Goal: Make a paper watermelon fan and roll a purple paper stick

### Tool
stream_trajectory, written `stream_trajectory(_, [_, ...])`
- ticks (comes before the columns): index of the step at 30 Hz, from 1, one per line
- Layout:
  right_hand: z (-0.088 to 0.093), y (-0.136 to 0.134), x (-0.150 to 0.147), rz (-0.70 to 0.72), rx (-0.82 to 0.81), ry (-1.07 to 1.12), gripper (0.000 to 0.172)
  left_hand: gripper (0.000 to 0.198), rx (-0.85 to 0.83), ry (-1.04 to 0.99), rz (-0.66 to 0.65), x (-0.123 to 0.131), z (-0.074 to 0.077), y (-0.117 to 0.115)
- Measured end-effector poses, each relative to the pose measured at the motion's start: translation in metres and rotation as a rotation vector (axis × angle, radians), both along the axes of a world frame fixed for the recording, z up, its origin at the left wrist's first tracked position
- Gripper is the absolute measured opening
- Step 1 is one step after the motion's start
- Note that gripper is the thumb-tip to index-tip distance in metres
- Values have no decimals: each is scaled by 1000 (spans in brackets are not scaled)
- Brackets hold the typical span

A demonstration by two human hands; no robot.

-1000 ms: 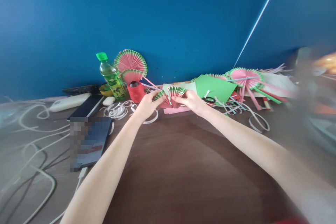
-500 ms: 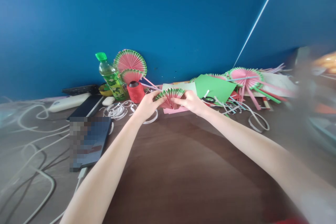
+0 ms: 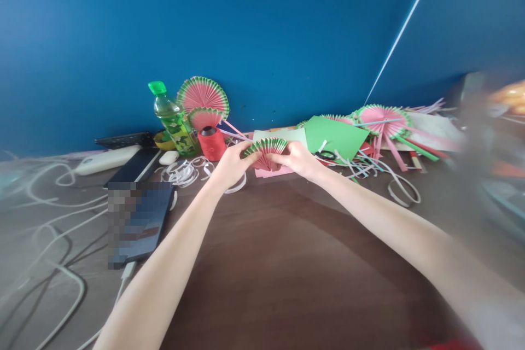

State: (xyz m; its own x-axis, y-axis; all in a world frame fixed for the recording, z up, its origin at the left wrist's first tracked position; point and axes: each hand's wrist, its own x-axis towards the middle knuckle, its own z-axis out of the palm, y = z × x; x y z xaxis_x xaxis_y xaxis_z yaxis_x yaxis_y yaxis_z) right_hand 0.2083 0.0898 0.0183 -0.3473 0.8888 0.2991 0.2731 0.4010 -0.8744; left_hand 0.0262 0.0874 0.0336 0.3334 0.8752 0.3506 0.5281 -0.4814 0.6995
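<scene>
A small pleated paper fan (image 3: 266, 150), pink with a green and white rim, is held spread out above the brown table (image 3: 287, 262). My left hand (image 3: 232, 164) pinches its left edge. My right hand (image 3: 299, 158) pinches its right edge. Both arms reach forward to the far side of the table, close to the blue wall. A pink paper strip (image 3: 273, 172) lies flat just under the fan.
Finished round fans (image 3: 204, 97), a red thread spool (image 3: 212, 143) and a green bottle (image 3: 172, 120) stand at the back left. A green sheet (image 3: 334, 136), more fans (image 3: 383, 120) and paper strips (image 3: 381, 175) lie right. A tablet (image 3: 137, 221) and white cables (image 3: 53, 240) lie left.
The fan's two separate halves have been brought together into one even half circle. My hands have shifted slightly closer; nothing else on the table moved.
</scene>
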Motion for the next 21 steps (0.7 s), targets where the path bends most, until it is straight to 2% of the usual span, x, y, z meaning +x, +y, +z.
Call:
stream_trajectory(7, [-3,0,0,40,-37,26,22,27,-6,9,20,2,-1,2])
stream_trajectory(11, [-1,-3,-3,26,-46,27,19,28,-50,-30,-27,3,-4,2])
stream_trajectory(17, [3,-10,-7,-83,-43,-128,23,30,-151,-31,14,6,-14,2])
stream_trajectory(21, [4,-11,-9,-25,54,-252,14,34,-300,-195,63,8,-17,2])
